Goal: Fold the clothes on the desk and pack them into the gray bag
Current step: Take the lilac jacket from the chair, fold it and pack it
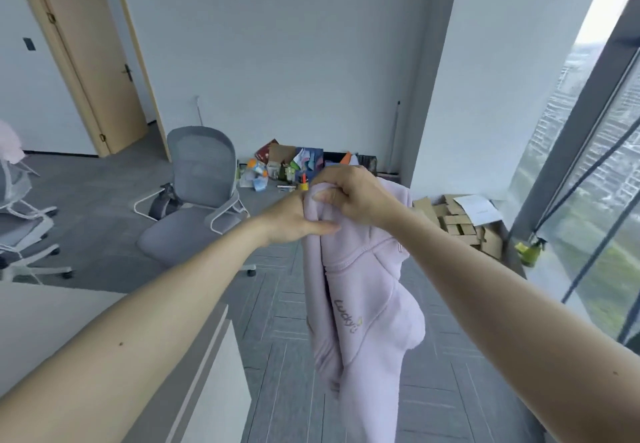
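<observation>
A pale lilac garment (363, 304) with "Lucky" stitched on it hangs in the air in front of me, its lower part dropping out of the bottom of the view. My right hand (349, 193) grips its top edge, fingers curled over the bunched fabric. My left hand (294, 221) pinches the same top edge just to the left, thumb lying across the cloth. The two hands touch. The white desk (86, 321) shows at lower left. No gray bag is in view.
A gray office chair (197, 193) stands behind the hands, another chair (20, 221) at far left. A pile of clutter (294, 165) lies against the back wall, cardboard boxes (460, 224) by the window on the right. A door is at upper left.
</observation>
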{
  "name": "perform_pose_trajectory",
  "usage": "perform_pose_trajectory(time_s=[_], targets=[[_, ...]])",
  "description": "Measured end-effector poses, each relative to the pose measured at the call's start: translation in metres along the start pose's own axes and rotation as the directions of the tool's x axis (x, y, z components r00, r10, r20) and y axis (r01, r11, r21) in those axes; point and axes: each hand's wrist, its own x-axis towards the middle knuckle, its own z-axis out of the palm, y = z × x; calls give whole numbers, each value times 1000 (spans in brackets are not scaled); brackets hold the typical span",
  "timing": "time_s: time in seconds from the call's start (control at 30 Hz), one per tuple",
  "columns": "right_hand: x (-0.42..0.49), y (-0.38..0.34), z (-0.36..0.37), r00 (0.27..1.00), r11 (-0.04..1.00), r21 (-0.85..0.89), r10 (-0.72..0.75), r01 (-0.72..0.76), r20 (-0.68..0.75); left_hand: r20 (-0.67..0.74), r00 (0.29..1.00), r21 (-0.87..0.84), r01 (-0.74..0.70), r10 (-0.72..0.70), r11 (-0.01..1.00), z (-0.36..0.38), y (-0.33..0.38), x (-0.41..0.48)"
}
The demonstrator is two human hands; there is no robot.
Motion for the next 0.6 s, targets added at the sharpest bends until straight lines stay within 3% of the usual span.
perform_pose_trajectory(time_s=[0.23, 0.4, 0.6], targets=[[129, 109, 49, 998, 994, 92, -63, 61, 24, -230, 973, -204, -32, -16, 978, -57, -83, 108], [230, 185, 78, 995, 990, 103, -100, 99, 7, -322, 946, -239, -66, -15, 969, -120, -147, 194], [325, 284, 124, 992, 952, 296, 106, -79, -75, -482, 843, -365, 56, -240, 929, -205, -233, 264]])
